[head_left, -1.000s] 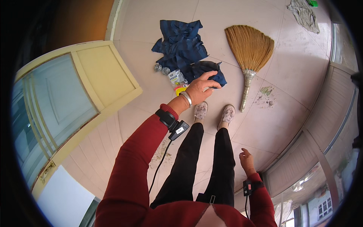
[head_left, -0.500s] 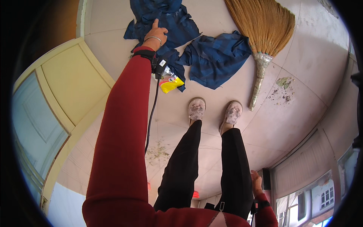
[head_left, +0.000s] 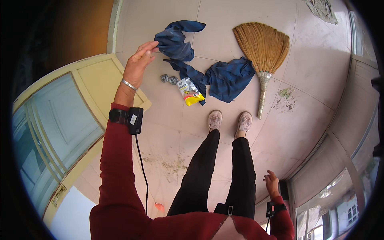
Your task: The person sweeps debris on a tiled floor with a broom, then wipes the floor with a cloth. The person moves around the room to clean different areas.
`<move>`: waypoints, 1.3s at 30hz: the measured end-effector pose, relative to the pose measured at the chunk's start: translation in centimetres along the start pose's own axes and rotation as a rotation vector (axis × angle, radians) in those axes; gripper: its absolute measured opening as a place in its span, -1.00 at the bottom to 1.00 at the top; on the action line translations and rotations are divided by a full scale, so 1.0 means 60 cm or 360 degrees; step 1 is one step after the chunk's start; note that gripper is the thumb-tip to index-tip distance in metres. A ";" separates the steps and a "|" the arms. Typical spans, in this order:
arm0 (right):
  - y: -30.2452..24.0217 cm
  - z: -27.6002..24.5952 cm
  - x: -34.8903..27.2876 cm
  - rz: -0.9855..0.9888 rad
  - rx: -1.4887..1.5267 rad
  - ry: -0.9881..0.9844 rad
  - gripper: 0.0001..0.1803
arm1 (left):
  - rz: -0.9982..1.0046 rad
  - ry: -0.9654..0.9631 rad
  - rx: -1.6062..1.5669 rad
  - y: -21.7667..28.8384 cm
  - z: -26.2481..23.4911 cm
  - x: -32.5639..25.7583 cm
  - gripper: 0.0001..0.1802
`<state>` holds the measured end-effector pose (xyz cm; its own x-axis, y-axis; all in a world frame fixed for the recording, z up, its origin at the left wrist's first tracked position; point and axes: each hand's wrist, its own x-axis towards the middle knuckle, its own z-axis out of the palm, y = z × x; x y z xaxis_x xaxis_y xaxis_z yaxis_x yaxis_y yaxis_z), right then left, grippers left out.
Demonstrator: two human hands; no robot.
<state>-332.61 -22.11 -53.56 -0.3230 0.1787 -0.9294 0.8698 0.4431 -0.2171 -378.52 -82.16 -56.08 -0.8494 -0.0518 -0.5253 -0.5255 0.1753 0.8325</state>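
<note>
My left hand [head_left: 139,62] is stretched out at the upper left, fingers close together. Their tips meet the left edge of a crumpled dark blue cloth [head_left: 175,43], which looks pinched there; the grip itself is partly hidden. Another dark blue checked cloth [head_left: 230,80] lies on the floor, with a narrower blue piece [head_left: 186,71] beside it. A silver and yellow packet [head_left: 191,92] rests on that narrower piece. Next to it are two shiny metal scouring balls [head_left: 169,79]. My right hand [head_left: 273,185] hangs beside my right leg, fingers apart and holding nothing.
A straw broom [head_left: 262,48] lies at the right of the cloths, its wrapped handle toward me. Debris [head_left: 285,98] is scattered beside it. A cream door [head_left: 102,86] stands at the left, and a grey floor cloth [head_left: 322,10] lies at the far right.
My left hand has moved from over the cloths to their left. The upper cloth has shifted and bunched up, and the scouring balls have come into view. My right hand's fingers have spread.
</note>
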 end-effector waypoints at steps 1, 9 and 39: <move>-0.014 -0.010 -0.024 -0.0020 0.0018 0.0014 -0.64 | 0.0043 0.0007 -0.0112 0.067 -0.023 -0.040 -0.63; -0.067 -0.087 -0.231 0.0026 0.0314 0.0140 -0.58 | 0.0261 0.0140 -0.0740 0.337 -0.093 -0.210 -0.81; 0.038 -0.066 -0.594 -0.0734 0.0711 0.0651 -0.04 | -0.0842 -0.1371 -0.0793 0.455 0.490 -0.834 -0.74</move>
<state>-320.61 -23.97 -19.74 -0.7273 0.4116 -0.5492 0.6533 0.1700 -0.7378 -348.93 -45.88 -12.28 -0.2982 0.7267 -0.6189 -0.9342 -0.0893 0.3453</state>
